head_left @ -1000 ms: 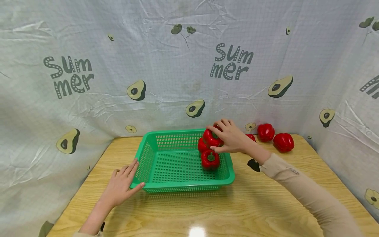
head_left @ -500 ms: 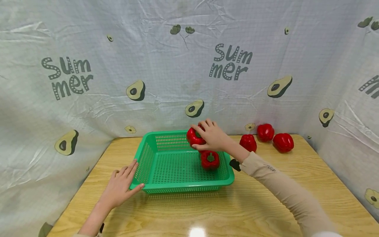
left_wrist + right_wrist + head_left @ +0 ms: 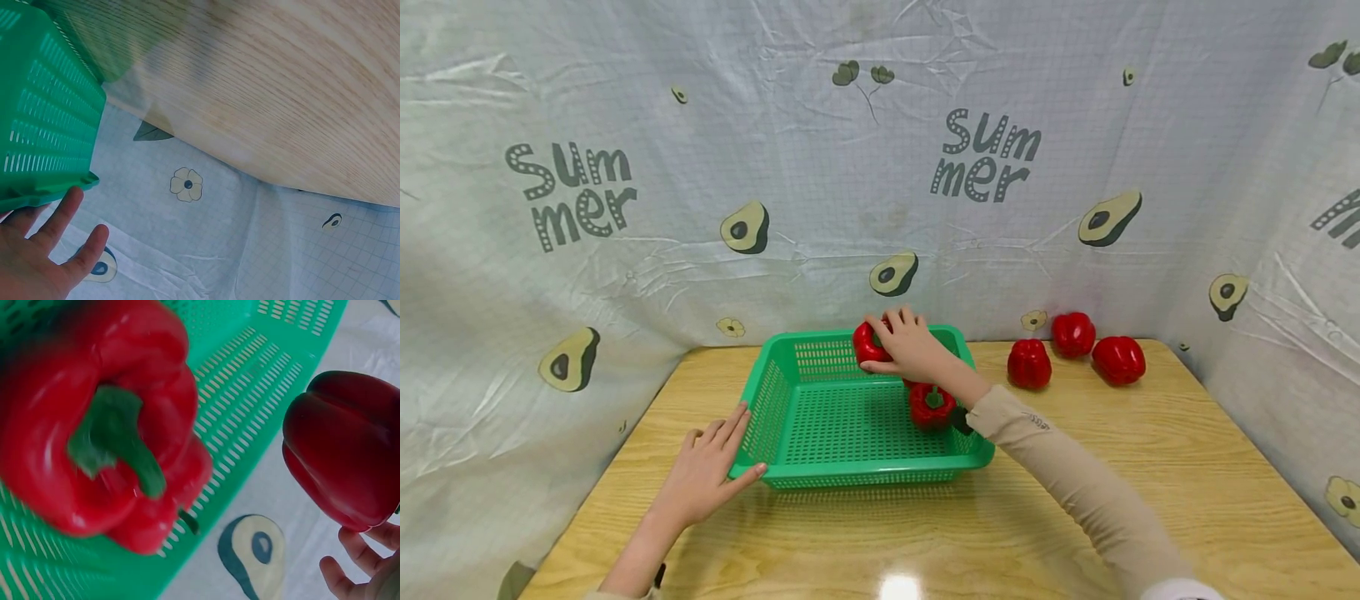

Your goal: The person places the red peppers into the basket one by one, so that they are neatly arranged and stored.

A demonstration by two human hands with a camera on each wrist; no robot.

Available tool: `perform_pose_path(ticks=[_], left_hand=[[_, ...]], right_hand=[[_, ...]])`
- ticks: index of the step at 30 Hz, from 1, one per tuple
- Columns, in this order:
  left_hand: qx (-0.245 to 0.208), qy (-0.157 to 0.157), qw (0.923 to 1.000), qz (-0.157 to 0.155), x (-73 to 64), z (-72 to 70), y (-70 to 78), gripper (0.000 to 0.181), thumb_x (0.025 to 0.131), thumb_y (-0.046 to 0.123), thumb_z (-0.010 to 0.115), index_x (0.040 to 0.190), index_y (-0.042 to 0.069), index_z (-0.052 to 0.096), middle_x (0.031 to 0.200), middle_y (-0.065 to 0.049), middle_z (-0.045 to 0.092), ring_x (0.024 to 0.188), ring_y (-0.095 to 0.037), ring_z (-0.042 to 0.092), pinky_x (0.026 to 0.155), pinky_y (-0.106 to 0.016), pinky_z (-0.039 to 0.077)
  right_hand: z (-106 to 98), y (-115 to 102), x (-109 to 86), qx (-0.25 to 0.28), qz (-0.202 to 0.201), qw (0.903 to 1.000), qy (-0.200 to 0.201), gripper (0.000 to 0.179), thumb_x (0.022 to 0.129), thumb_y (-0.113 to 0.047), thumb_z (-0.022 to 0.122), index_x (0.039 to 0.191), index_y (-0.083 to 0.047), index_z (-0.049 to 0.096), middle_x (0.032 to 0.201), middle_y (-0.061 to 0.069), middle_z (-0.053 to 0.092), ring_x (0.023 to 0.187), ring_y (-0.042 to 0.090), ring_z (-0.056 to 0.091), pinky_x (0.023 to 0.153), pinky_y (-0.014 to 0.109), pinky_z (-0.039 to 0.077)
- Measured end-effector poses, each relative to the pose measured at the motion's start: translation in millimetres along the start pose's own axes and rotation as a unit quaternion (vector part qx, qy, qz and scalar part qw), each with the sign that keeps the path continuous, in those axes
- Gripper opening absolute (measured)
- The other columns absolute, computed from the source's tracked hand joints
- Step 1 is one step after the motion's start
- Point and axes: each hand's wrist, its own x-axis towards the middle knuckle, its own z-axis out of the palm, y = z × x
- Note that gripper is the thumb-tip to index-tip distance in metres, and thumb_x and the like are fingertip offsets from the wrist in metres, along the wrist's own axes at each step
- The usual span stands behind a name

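A red bell pepper (image 3: 867, 343) is gripped by my right hand (image 3: 913, 348) above the back part of a green plastic basket (image 3: 865, 469). In the right wrist view the held bell pepper (image 3: 344, 450) appears apart from the basket wall, my fingertips against it. Two more red peppers lie at the basket's right end: the front pepper (image 3: 929, 408) shows its green stem, and the rear one (image 3: 144, 528) is mostly hidden in the head view by my hand. My left hand (image 3: 700, 479) rests on the basket's left rim, fingers extended.
Three red peppers stand on the wooden table (image 3: 1075, 467) to the right of the basket: a near pepper (image 3: 1029, 364), a back pepper (image 3: 1073, 335) and a right-hand pepper (image 3: 1118, 361). A printed cloth (image 3: 820, 275) hangs behind the table and along its sides.
My right hand has carried its pepper leftward over the basket, from above the right end toward the middle of the back. The left hand and basket have stayed put.
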Motion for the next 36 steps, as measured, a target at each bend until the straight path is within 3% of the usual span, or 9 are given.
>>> perform_pose_path(ticks=[12,23,30,36], left_hand=[[-0.003,0.003,1.0000,0.001,1.9,1.1,0.5,0.077,0.082,0.054,0.051,0.136,0.001,0.035,0.142,-0.015,0.035,0.112,-0.033,0.047,0.087,-0.056,0.033],[-0.004,0.002,1.0000,0.000,1.5,0.3,0.3,0.077,0.082,0.053,0.051,0.136,0.000,0.035,0.141,-0.015,0.035,0.112,-0.033,0.048,0.087,-0.056,0.034],[-0.003,-0.002,1.0000,-0.001,0.4,1.0,0.3,0.077,0.082,0.054,0.050,0.136,0.001,0.035,0.142,-0.015,0.035,0.113,-0.033,0.048,0.087,-0.056,0.034],[-0.003,-0.003,1.0000,-0.002,0.4,0.1,0.4,0.077,0.083,0.054,0.049,0.136,0.000,0.035,0.141,-0.015,0.035,0.113,-0.033,0.047,0.087,-0.056,0.034]], right_hand=[[30.5,-5.6,9.7,-0.042,0.024,0.9981,-0.038,0.072,0.083,-0.059,0.047,0.134,-0.009,0.036,0.117,0.017,0.045,0.102,0.033,0.041,0.080,0.045,0.036],[51.0,-7.5,15.1,0.002,0.048,0.9936,-0.102,0.072,0.082,-0.052,0.054,0.136,-0.009,0.034,0.127,0.021,0.040,0.116,0.040,0.035,0.091,0.053,0.031],[64.7,-4.7,17.7,0.011,0.078,0.9874,-0.137,0.071,0.081,-0.054,0.053,0.135,-0.009,0.036,0.126,0.021,0.041,0.114,0.038,0.036,0.088,0.051,0.030],[93.5,6.0,24.5,0.017,0.090,0.9836,-0.155,0.083,0.079,-0.067,0.040,0.139,-0.011,0.030,0.128,0.022,0.038,0.116,0.039,0.034,0.088,0.053,0.030]])
